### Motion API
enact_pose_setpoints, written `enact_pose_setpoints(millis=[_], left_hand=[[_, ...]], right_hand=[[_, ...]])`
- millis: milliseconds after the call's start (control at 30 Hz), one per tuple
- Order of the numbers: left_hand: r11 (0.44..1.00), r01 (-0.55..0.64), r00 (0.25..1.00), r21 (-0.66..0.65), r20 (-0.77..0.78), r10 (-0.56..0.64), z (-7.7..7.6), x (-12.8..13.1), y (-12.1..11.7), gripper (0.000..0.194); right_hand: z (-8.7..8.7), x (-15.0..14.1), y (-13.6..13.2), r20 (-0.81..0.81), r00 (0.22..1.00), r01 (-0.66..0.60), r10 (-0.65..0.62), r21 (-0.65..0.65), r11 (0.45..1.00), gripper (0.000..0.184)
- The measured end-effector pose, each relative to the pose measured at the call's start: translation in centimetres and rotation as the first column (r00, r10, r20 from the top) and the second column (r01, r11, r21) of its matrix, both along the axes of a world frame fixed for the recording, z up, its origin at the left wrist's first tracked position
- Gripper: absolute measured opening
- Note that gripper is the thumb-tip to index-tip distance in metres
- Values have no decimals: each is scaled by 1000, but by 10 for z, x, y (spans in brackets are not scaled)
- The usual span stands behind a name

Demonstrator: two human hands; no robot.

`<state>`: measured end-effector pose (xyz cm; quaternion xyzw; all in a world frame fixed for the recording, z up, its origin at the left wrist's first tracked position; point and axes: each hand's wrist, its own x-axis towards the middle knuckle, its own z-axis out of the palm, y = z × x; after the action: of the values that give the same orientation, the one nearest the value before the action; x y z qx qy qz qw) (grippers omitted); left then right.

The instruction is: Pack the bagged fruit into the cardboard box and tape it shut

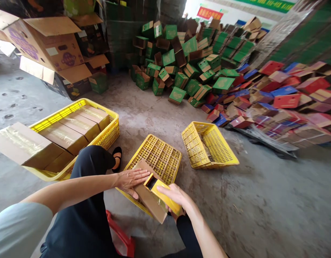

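A cardboard box [148, 200] lies aslant on an upturned yellow crate [161, 154] between my knees. My left hand [131, 181] rests flat on the box, its fingers stretched out toward the upper edge. In my right hand [177, 197] is a yellow tape dispenser [165, 198], its head touching or just over the box beside my left fingertips. Shiny clear tape shows on the lower part of the box. The underside of the dispenser is hidden.
To the left a long yellow crate [115, 125] holds several taped cardboard boxes [65, 134]. Another yellow crate [219, 147] lies tipped ahead on the right. Heaps of green cartons [191, 71] and red cartons [286, 101] stand behind. Part of a red stool [122, 238] shows beneath me.
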<state>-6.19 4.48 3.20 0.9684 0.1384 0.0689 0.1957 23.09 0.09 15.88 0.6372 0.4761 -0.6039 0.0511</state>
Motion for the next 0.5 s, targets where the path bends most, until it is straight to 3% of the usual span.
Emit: enact_pose_setpoints(millis=[200, 500], left_hand=[[999, -5, 997, 51, 78, 1, -11, -1, 2, 108], [999, 12, 998, 41, 55, -14, 5, 8, -20, 108]], right_hand=[[3, 11, -15, 31, 998, 55, -54, -32, 998, 41], [1, 9, -14, 73, 994, 85, -81, -56, 995, 46]])
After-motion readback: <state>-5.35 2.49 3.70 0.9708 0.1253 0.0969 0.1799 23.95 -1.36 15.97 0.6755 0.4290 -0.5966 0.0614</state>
